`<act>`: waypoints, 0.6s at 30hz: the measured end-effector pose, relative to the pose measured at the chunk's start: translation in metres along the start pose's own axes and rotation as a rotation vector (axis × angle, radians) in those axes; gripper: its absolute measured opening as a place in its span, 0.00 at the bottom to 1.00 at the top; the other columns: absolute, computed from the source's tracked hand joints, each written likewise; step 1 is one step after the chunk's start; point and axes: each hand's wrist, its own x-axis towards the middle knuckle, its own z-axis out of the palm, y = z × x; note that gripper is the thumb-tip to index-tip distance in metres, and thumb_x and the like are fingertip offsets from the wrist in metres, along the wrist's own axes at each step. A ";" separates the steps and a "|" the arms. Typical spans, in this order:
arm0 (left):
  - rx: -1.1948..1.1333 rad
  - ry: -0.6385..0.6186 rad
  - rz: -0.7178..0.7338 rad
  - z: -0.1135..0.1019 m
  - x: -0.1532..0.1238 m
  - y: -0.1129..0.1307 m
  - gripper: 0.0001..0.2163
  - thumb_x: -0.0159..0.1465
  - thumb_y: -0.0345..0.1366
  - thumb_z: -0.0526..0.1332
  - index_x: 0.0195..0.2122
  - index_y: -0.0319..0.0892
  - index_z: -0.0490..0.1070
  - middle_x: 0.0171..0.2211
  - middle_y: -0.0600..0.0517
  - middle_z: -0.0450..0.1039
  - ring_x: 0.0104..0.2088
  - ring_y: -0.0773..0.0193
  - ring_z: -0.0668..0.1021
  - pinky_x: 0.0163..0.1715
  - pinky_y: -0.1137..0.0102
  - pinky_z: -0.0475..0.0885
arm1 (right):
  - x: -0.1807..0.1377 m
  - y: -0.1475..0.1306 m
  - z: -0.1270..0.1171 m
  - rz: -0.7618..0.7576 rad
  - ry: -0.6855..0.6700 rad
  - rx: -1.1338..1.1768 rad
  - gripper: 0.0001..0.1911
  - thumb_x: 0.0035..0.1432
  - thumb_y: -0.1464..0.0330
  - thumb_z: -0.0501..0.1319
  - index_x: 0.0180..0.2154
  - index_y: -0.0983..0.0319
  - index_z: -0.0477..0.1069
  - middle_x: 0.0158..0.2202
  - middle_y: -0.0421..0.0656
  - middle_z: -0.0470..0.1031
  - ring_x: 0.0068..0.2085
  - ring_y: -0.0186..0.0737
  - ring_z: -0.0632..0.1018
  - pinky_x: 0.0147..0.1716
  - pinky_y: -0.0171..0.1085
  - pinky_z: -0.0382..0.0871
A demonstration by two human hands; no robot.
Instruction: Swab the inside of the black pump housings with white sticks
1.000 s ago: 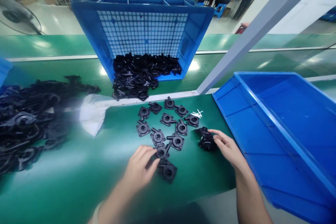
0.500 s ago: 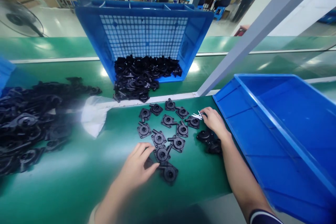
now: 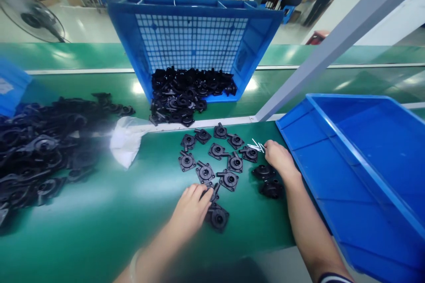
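My left hand (image 3: 193, 207) is closed over one black plastic pump housing (image 3: 214, 192), fingertips and thumb pinching at its top and partly covering it. Just below lies another housing (image 3: 219, 218), flat with its round opening up. My right hand (image 3: 279, 158) is closed, thumb and fingers pinching a few thin white sticks (image 3: 256, 146) that fan out to the left. Under those sticks sits one more housing (image 3: 249, 154). Several similar housings, each with a side spout, are spread between the hands. Dark stacked parts (image 3: 270, 188) lie beside my right wrist.
A tipped blue crate (image 3: 262, 44) spills black parts at the back. Another blue bin (image 3: 299, 141) stands by my right arm. A large heap of black parts (image 3: 43, 150) and a white plastic bag (image 3: 126, 143) lie left. A grey post (image 3: 312, 57) rises at right.
My left hand has moved forward and right, its fingers closing onto a housing. My right hand stays near the same spot with the white sticks. The view has shifted slightly.
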 end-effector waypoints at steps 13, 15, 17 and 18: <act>-1.142 0.110 -0.646 -0.036 0.000 -0.010 0.15 0.64 0.47 0.56 0.38 0.39 0.63 0.31 0.53 0.64 0.32 0.68 0.69 0.35 0.71 0.65 | -0.044 -0.018 -0.033 -0.046 0.335 0.736 0.07 0.62 0.69 0.54 0.41 0.64 0.67 0.37 0.48 0.71 0.37 0.44 0.74 0.37 0.40 0.67; -1.485 0.127 -0.741 -0.038 0.001 -0.011 0.20 0.60 0.52 0.61 0.38 0.38 0.62 0.28 0.54 0.64 0.28 0.71 0.68 0.30 0.75 0.64 | -0.068 -0.044 -0.047 -0.234 0.273 1.153 0.08 0.61 0.64 0.58 0.38 0.63 0.68 0.35 0.45 0.72 0.34 0.40 0.74 0.34 0.36 0.68; -1.756 0.149 -0.769 -0.038 0.002 -0.011 0.22 0.55 0.52 0.66 0.37 0.37 0.64 0.27 0.54 0.66 0.26 0.72 0.68 0.27 0.76 0.65 | -0.095 -0.077 -0.059 -0.404 0.090 1.390 0.08 0.60 0.64 0.62 0.36 0.63 0.70 0.35 0.45 0.73 0.34 0.39 0.74 0.33 0.35 0.70; -1.849 0.158 -0.776 -0.037 0.003 -0.010 0.22 0.54 0.50 0.67 0.36 0.36 0.65 0.28 0.53 0.67 0.25 0.72 0.69 0.26 0.76 0.66 | -0.107 -0.093 -0.063 -0.463 0.002 1.482 0.07 0.60 0.65 0.62 0.36 0.62 0.71 0.35 0.45 0.74 0.34 0.38 0.75 0.32 0.34 0.70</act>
